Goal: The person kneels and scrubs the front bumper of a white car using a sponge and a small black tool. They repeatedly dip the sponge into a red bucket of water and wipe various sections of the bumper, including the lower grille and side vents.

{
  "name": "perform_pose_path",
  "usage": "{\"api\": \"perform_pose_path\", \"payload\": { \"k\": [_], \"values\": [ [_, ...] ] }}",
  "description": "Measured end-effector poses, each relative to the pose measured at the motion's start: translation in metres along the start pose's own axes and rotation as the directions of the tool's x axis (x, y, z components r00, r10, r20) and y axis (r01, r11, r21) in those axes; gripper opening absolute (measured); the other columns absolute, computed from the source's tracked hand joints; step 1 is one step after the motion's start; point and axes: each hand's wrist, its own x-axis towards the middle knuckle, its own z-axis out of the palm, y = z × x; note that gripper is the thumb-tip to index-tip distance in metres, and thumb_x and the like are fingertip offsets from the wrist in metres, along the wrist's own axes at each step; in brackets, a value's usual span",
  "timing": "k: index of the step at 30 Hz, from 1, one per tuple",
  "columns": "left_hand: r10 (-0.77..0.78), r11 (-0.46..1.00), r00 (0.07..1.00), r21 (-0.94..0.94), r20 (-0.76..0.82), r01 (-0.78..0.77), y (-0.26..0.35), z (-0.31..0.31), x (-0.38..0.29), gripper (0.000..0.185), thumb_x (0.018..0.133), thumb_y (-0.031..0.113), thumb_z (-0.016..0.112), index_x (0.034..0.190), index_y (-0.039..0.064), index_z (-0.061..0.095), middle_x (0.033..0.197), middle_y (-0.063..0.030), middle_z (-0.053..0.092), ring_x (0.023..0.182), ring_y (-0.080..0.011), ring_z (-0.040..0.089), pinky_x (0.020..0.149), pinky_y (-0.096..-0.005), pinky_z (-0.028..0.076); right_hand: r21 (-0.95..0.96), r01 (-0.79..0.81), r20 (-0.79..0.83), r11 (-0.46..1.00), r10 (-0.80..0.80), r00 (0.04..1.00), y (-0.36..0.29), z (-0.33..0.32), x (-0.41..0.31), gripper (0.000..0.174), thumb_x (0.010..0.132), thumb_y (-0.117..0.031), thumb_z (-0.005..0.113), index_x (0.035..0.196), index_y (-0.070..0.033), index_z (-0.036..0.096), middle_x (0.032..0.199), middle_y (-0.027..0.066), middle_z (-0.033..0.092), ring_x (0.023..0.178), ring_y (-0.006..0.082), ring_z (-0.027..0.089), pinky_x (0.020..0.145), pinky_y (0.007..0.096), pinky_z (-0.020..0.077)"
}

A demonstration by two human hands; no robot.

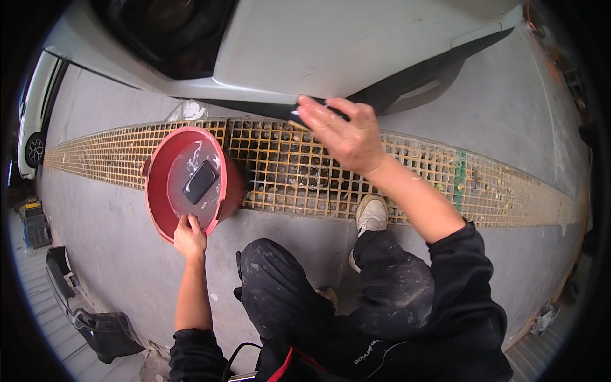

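My left hand (190, 235) grips the near rim of a red plastic bucket (232, 184), which is tilted over the floor grating. Cloudy water lies in the bucket, and a dark rectangular block (200, 183) with a pale edge is in it. My right hand (341, 131), a little blurred, is at the lower edge of a light grey car body panel (305, 52). Its fingers are on a small dark piece (300, 116) with a tan edge, partly hidden by them; what it is I cannot tell.
A yellow floor grating (305, 167) runs across under the car, with my shoe (371, 215) at its near edge. Black car trim (405, 90) lines the panel's lower edge. At the left are a white car (33, 119), a dark case (36, 227) and removed bumper parts (102, 332).
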Motion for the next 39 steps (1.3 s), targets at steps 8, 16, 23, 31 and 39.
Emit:
{"api": "perform_pose_path", "payload": {
  "k": [8,16,23,31,39],
  "values": [
    [-0.024,0.999,1.0,0.028,-0.007,0.024,0.006,-0.001,-0.002,0.043,0.105,0.041,0.053,0.091,0.005,0.071,0.089,-0.0241,0.074,0.086,-0.0502,0.069,0.074,-0.0591,0.051,0.047,0.068,0.123,0.997,-0.073,0.99,-0.005,0.016,0.013,0.039,0.097,-0.02,0.06,0.132,-0.013,0.076,0.147,-0.003,0.069,0.12,0.0154,0.06,0.088,0.0293,0.0441],
    [-0.07,0.997,0.997,0.035,-0.016,0.07,0.018,-0.005,-0.003,0.042,0.104,0.042,0.054,0.093,0.006,0.072,0.092,-0.0227,0.075,0.088,-0.0475,0.072,0.076,-0.057,0.054,-0.011,0.182,0.264,0.983,-0.173,0.949,-0.004,0.009,0.03,0.038,0.092,-0.018,0.07,0.129,-0.015,0.078,0.143,-0.0044,0.072,0.117,0.0153,0.062,0.091,0.0289,0.0414],
    [-0.061,0.998,0.997,0.03,-0.046,0.062,0.019,-0.006,-0.003,0.039,0.102,0.041,0.056,0.091,0.006,0.07,0.09,-0.0212,0.075,0.087,-0.0466,0.072,0.077,-0.0562,0.054,0.075,0.158,0.085,0.985,-0.164,0.983,-0.02,0.05,0.049,0.036,0.094,-0.021,0.068,0.126,-0.008,0.076,0.14,0.0016,0.071,0.118,0.0177,0.063,0.083,0.0309,0.0451],
    [-0.033,0.999,0.994,0.012,-0.1,0.034,0.018,-0.005,-0.005,0.036,0.1,0.039,0.06,0.087,0.006,0.07,0.087,-0.0171,0.075,0.082,-0.0439,0.072,0.074,-0.0554,0.054,0.116,0.349,0.329,0.93,-0.367,0.87,-0.01,0.013,0.121,0.045,0.083,-0.013,0.069,0.126,0.0,0.073,0.137,0.0069,0.071,0.117,0.0221,0.064,0.083,0.0353,0.0509],
    [-0.05,0.993,0.989,-0.113,-0.137,0.034,0.017,-0.005,-0.006,0.032,0.098,0.036,0.063,0.086,0.008,0.071,0.089,-0.011,0.076,0.082,-0.0382,0.074,0.072,-0.0512,0.055,-0.028,0.619,0.508,0.785,-0.522,0.685,0.013,0.001,0.133,0.057,0.08,-0.015,0.068,0.137,-0.006,0.072,0.156,0.0013,0.06,0.124,0.0209,0.06,0.089,0.0302,0.0482]
  ]
}}
